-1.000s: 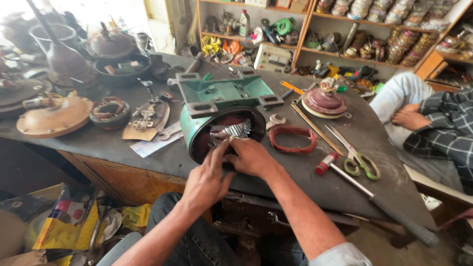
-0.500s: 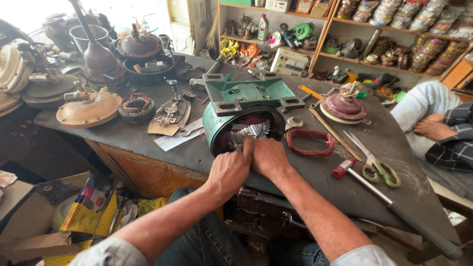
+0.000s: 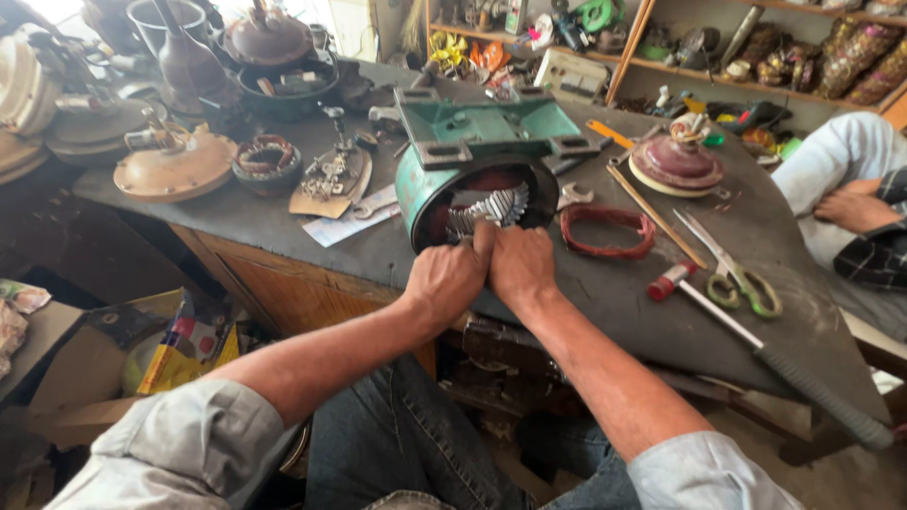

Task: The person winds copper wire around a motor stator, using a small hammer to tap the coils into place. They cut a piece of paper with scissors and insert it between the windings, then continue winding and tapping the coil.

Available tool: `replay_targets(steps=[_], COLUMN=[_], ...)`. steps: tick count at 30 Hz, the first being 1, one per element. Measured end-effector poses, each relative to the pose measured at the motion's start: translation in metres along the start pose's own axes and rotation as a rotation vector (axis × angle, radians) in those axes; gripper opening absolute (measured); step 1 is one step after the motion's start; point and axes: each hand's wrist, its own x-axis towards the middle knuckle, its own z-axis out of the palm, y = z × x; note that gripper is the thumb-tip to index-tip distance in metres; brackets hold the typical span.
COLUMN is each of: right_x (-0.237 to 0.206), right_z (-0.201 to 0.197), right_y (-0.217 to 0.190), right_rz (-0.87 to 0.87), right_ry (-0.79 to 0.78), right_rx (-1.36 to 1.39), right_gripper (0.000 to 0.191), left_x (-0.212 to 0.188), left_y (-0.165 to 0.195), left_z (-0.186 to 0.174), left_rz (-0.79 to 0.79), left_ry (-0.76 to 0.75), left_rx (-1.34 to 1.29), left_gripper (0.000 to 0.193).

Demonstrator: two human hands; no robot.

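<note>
- At the front edge of the dark workbench, the left hand and the right hand are pressed side by side, both clamped on something at the open mouth of the green motor housing.
- What the fingers hold is hidden by the knuckles; only folded pale strips show above them, inside the reddish bore.
- Inside of the housing is dark — its windings are hard to make out.
- Just right of the housing lies a loop of red wire, then a thin rod, scissors with green handles and a hammer whose grip hangs over the bench corner.
- Left of it are a spanner on a paper sheet, a brown round cover and a small coil.
- Far right, another person's hand rests on a light trouser leg — the rest is cut off.
- Behind, wooden shelves are crowded with small parts, too blurred to name.
- Under the bench, a yellow packet lies on cardboard.
</note>
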Motion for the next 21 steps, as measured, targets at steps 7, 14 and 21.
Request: replay_targets(steps=[7,14,21], right_x=[-0.005,-0.059,-0.059], right_z=[0.007,-0.017,-0.016], right_y=[-0.003,0.014,0.011], right_rz=[0.011,-0.018,0.125], right_ry=[0.033,0.367,0.388], right_rx=[0.039,0.776,0.662], right_gripper=[0.013,0.075,0.030], left_x=[-0.008,-0.064,-0.070], left_y=[0.004,0.019,0.009], left_z=[-0.008,-0.037,-0.012], left_rz=[0.012,0.029,-0.269], left_ry=[-0.022,0.424,0.314], left_rx=[-0.036,-0.504,-0.456], left_gripper=[0.050,0.074,0.034])
